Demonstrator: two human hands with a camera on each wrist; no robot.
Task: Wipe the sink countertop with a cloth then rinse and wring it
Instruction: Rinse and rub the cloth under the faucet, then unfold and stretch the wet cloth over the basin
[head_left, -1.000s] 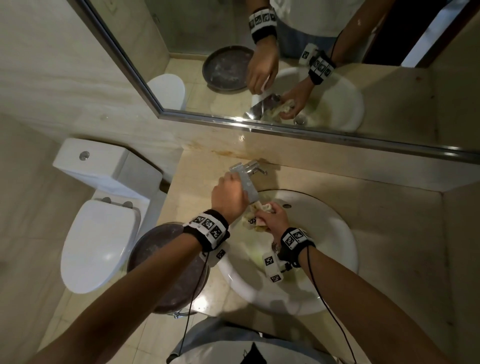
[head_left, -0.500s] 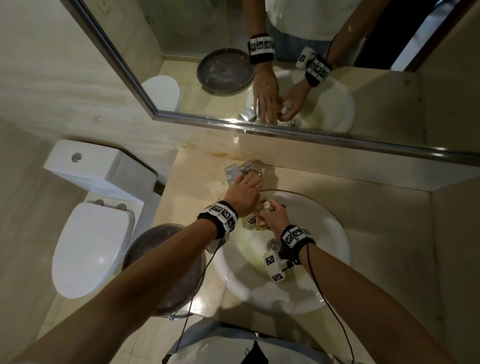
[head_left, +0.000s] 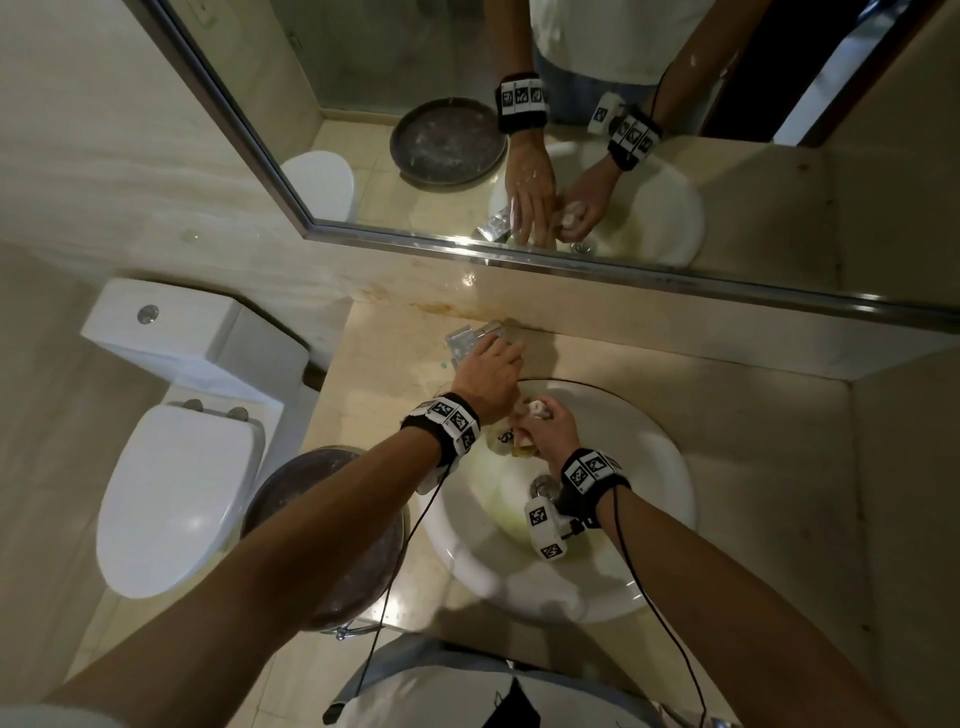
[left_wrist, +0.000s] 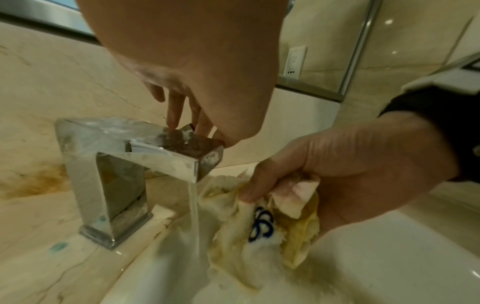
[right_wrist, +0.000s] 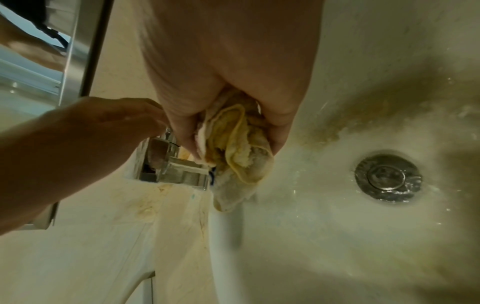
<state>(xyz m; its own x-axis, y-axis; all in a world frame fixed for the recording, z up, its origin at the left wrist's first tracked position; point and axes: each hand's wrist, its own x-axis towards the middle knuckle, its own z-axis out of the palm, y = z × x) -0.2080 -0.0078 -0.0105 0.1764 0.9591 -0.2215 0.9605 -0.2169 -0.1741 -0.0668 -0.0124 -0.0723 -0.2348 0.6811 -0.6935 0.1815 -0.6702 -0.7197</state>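
Note:
My left hand (head_left: 491, 369) reaches over the chrome faucet (head_left: 462, 340), its straight fingertips (left_wrist: 179, 121) touching the top of the faucet (left_wrist: 116, 156). A thin stream of water (left_wrist: 194, 216) runs from the spout. My right hand (head_left: 545, 431) grips a bunched, wet, yellowish-white cloth (head_left: 511, 441) just right of the stream, over the white sink basin (head_left: 649, 519). The cloth (left_wrist: 259, 236) hangs below the right hand (left_wrist: 350, 164) and shows a blue print. In the right wrist view the cloth (right_wrist: 241, 156) is squeezed between thumb and fingers beside the faucet (right_wrist: 179, 172).
The beige stone countertop (head_left: 753, 431) surrounds the basin, stained brown behind the faucet. The drain (right_wrist: 388, 178) lies mid-basin. A mirror (head_left: 571, 130) stands behind. Left of the counter are a white toilet (head_left: 176, 493) and a dark round bin (head_left: 322, 519). A wall closes the right side.
My left hand has slid from the side of the spout up and back onto the top of the faucet. The right hand has kept the cloth under the spout.

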